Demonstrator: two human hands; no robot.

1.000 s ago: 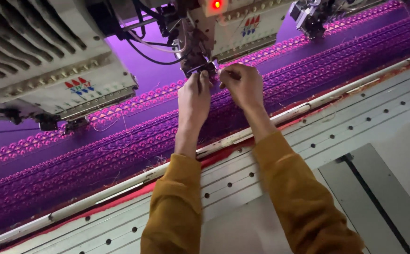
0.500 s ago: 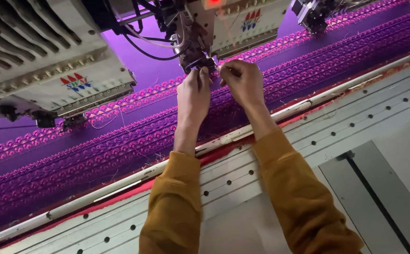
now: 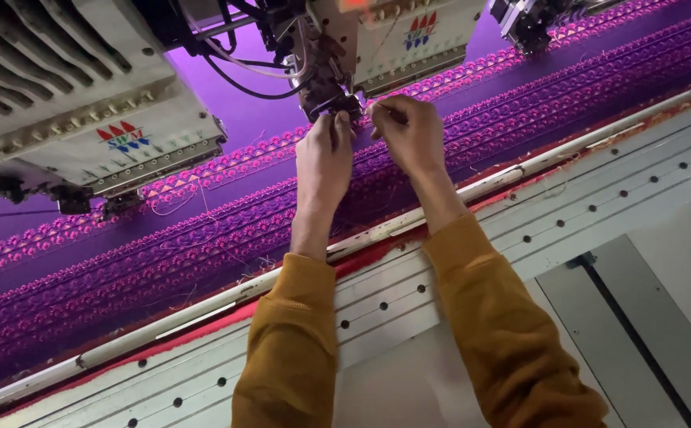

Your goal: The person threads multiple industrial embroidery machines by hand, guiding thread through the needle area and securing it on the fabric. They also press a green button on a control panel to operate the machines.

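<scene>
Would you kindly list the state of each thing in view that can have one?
Left hand: raised, fingertips at the needle area.
Right hand: fingers pinched; what they hold is too fine to tell.
Middle embroidery head: over the fabric.
Purple fabric: stretched flat, rows already stitched.

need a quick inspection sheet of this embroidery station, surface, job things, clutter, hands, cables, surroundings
surface: pale machine table with rows of dark holes, a red strip along its far edge.
job's things: purple fabric with rows of pink embroidery stretched flat; middle embroidery head above it, its needle area at the fingertips.
clutter: loose thread ends on the fabric.
hands: left hand and right hand both raised to the needle area, fingers pinched; what they pinch is too small to tell.
cables: black cables looping behind the middle head.
surroundings: another embroidery head to the left, a third at upper right; mustard sleeves.
</scene>
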